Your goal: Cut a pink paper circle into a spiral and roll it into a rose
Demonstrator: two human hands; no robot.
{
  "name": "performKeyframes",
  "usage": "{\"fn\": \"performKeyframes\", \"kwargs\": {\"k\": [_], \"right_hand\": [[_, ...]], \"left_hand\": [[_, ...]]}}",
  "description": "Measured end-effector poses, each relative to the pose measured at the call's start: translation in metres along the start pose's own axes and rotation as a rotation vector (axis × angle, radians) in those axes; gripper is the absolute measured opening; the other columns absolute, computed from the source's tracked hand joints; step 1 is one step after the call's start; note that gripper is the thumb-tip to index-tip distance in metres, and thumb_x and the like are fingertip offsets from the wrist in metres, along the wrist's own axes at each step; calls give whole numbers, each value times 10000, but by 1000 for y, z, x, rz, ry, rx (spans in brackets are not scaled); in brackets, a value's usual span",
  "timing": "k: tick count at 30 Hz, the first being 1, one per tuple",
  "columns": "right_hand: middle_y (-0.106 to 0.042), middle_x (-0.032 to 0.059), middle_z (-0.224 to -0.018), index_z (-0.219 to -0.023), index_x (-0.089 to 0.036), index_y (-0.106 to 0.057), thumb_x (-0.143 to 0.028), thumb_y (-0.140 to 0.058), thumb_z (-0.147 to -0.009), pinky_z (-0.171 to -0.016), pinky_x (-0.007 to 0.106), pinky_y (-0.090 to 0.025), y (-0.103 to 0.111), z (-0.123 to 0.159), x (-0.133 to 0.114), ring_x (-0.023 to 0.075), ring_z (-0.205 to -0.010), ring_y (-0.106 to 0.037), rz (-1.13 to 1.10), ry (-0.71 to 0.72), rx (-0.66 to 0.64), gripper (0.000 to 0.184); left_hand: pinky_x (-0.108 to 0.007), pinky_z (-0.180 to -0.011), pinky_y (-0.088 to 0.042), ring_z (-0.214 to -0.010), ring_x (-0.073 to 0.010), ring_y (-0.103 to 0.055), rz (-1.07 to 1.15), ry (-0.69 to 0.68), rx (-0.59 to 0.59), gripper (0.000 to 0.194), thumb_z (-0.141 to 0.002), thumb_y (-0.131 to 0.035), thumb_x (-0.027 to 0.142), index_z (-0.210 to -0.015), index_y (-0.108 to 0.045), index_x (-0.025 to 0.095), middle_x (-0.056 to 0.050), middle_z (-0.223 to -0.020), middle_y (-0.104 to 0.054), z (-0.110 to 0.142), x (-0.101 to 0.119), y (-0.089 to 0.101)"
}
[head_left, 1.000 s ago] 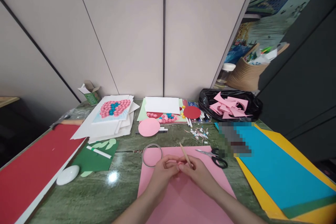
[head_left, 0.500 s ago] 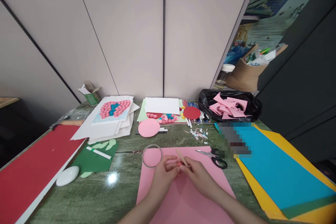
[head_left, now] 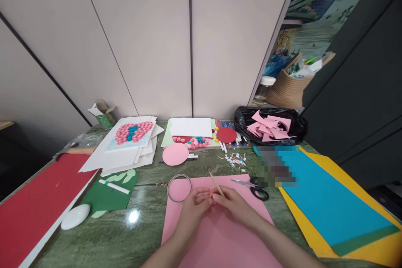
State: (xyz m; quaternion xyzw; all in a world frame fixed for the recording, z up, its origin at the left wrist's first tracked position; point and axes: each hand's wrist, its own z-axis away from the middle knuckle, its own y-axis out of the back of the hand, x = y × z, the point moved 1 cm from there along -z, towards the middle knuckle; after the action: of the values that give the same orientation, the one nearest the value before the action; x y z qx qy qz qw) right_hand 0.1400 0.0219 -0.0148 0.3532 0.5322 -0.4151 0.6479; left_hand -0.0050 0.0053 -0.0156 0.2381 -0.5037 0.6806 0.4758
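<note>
Over a large pink paper sheet [head_left: 216, 238], my two hands meet at a small pink paper roll [head_left: 212, 197]. My left hand [head_left: 195, 207] pinches this roll between thumb and fingers. In my right hand [head_left: 234, 205] is a thin, pointed wooden stick [head_left: 216, 183], slanting up to the left, while the thumb and fingertip also touch the roll. Much of the roll is covered by fingers. Left of the hands, a metal ring [head_left: 179, 188] rests partly on the sheet's corner. Scissors [head_left: 253, 187] with black handles lie to the right, across the sheet's edge.
Behind the sheet are a pink paper circle [head_left: 175, 155], a red circle [head_left: 226, 135] and paper scraps [head_left: 234, 159]. Left are green card [head_left: 108, 197], a white oval object [head_left: 75, 217] and red board [head_left: 44, 192]. Blue card [head_left: 339, 205] and a black bag [head_left: 301, 123] are right.
The view has shifted slightly, so most things sit a little further left. My fingers have moved slightly around the pink roll, and the stick now stands a bit more upright.
</note>
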Motion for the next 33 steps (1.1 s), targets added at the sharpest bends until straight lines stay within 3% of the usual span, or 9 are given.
{"fn": "performKeyframes", "kwargs": {"k": [7, 11, 17, 25, 31, 33], "right_hand": [[-650, 51, -863, -984, -151, -643, -384, -591, -788, -798, 335, -426, 4, -2, 6, 207, -860, -588, -114, 20, -38, 309], [-657, 58, -905, -985, -159, -647, -402, -599, -778, -827, 352, -419, 3, 1, 0, 215, -884, -587, -116, 13, -40, 322], [-658, 57, -908, -968, -156, -654, -389, -581, -792, -800, 329, -425, 1, 4, -13, 211, -877, -586, -57, 11, -53, 301], [-667, 65, -951, -1001, -164, -650, -327, -588, -803, -827, 344, -430, -1, 5, -9, 226, -921, -590, -42, 71, -94, 263], [-661, 60, -954, -950, -172, -655, -377, -597, -802, -823, 316, -428, 1, 3, -8, 215, -927, -584, -22, 42, -1, 258], [-653, 47, -898, -920, -173, -658, -397, -590, -806, -747, 278, -434, 2, 1, -6, 184, -841, -581, -31, 31, 45, 260]], "left_hand": [[-229, -685, -444, -690, -115, -614, 62, 10, -50, 368, -585, -794, 230, -888, -611, 126, -53, -780, -690, 0, 1, -2], [-205, -624, -419, -627, -90, -587, 42, 1, 9, 385, -573, -806, 247, -867, -589, 128, -29, -725, -678, -3, -1, 1], [-223, -634, -413, -628, -100, -589, -58, 0, -14, 434, -611, -784, 296, -932, -539, 140, -26, -725, -679, -5, -2, 7], [-234, -659, -418, -641, -109, -587, -108, -64, -29, 455, -635, -765, 302, -980, -515, 142, -20, -697, -679, -5, -4, 12], [-225, -643, -423, -620, -95, -570, -36, -39, -12, 346, -598, -790, 272, -850, -603, 128, -26, -710, -676, -3, 0, 6], [-221, -660, -428, -657, -100, -581, 22, -19, -9, 307, -575, -804, 256, -796, -639, 121, -32, -734, -676, -3, 1, 3]]}}
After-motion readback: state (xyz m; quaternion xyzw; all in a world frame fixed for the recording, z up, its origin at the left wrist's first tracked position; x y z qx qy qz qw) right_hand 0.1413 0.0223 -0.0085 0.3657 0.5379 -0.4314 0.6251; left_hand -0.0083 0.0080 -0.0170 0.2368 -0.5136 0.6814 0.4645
